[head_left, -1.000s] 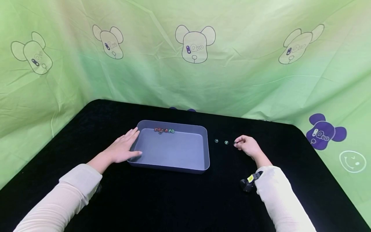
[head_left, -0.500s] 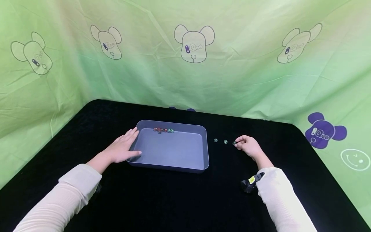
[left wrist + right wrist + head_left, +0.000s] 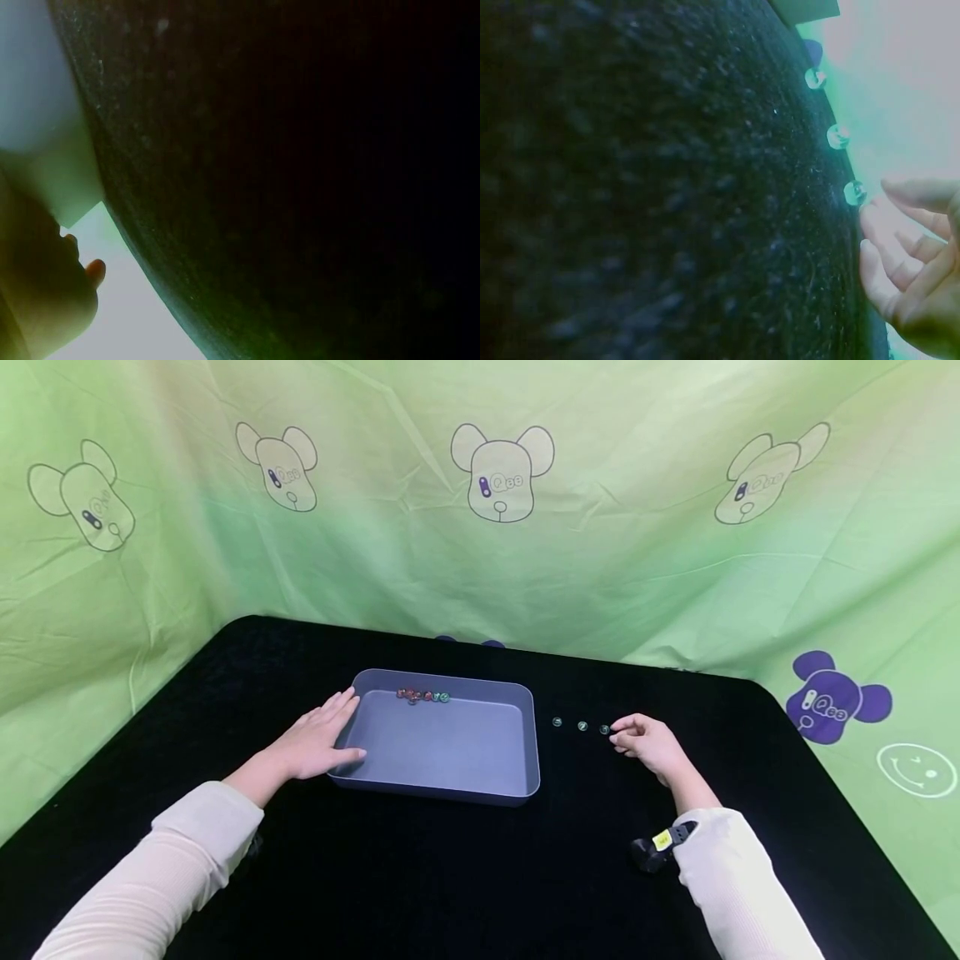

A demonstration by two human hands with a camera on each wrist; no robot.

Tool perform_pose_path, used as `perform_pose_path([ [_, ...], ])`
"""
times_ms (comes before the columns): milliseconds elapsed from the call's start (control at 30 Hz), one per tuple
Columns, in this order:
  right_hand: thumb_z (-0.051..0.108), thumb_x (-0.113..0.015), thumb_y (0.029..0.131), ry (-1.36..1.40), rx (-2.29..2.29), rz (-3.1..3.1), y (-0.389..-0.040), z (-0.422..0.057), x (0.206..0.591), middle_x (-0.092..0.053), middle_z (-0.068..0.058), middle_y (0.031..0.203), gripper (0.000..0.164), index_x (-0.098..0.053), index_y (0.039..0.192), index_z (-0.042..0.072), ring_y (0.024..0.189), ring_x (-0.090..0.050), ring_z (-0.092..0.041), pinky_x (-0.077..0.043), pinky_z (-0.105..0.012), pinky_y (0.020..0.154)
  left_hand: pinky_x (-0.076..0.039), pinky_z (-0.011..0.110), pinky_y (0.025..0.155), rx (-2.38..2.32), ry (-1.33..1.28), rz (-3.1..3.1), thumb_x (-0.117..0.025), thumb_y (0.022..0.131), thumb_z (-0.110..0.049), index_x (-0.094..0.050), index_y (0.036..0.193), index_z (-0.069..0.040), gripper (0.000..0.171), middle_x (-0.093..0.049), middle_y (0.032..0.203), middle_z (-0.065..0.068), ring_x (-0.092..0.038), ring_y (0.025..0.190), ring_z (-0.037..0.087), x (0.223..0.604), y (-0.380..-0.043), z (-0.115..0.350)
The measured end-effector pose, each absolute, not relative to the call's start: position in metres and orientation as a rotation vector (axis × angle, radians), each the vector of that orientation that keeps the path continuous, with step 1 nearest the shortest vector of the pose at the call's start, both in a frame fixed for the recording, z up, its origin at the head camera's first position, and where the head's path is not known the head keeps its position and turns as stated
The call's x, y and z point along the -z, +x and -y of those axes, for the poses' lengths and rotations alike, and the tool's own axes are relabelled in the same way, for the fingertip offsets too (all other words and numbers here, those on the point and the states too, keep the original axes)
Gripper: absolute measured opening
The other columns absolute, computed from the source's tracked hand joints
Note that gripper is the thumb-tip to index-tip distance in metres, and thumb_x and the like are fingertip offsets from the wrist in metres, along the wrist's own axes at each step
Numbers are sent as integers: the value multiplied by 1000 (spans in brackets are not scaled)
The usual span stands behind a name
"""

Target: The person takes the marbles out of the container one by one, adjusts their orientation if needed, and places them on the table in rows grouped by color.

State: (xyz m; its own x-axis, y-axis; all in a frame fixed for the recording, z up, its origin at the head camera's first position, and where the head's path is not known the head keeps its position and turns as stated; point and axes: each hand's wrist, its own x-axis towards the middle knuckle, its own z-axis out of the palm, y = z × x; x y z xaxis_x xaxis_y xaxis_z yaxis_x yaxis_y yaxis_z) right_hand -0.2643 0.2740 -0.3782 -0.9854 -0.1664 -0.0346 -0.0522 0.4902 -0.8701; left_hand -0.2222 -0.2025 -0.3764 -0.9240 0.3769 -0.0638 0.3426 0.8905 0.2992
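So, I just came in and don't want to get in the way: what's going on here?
A person is handling small glassy marbles. Their left hand lies across the left edge of a grey tray, where a cluster of red and green marbles sits along the far side. Their right hand is beside the nearest of three greenish marbles in a row on the black table, right of the tray; it isn't gripping one.

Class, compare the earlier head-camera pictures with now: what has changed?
The right hand has let go of the rightmost marble and drawn slightly right. The left hand stays at the left edge of the tray; the other marbles look unmoved.
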Motion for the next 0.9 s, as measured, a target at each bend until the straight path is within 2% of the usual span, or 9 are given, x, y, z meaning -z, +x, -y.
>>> perform_pose_path([
  [233, 0, -55, 80, -230, 1584, -2580, -257, -270, 378, -58, -3, 76, 29, -45, 100, -18, 65, -57, -7, -46, -22, 58, -11, 48, 99, -429, 560, -2933, -48, 82, -48, -11, 138, -1, 82, -3, 143, 12, -3, 129, 29, 374, -221, 202],
  [900, 2, -57, 80, -324, 1655, -2491, -241, -238, 373, -58, 1, 77, 28, -47, 97, -16, 70, -58, -11, -47, -25, 62, -11, 48, 99, -447, 563, -2933, -49, 82, -46, -12, 138, -1, 81, -4, 143, 13, -4, 129, 30, 373, -219, 201],
])
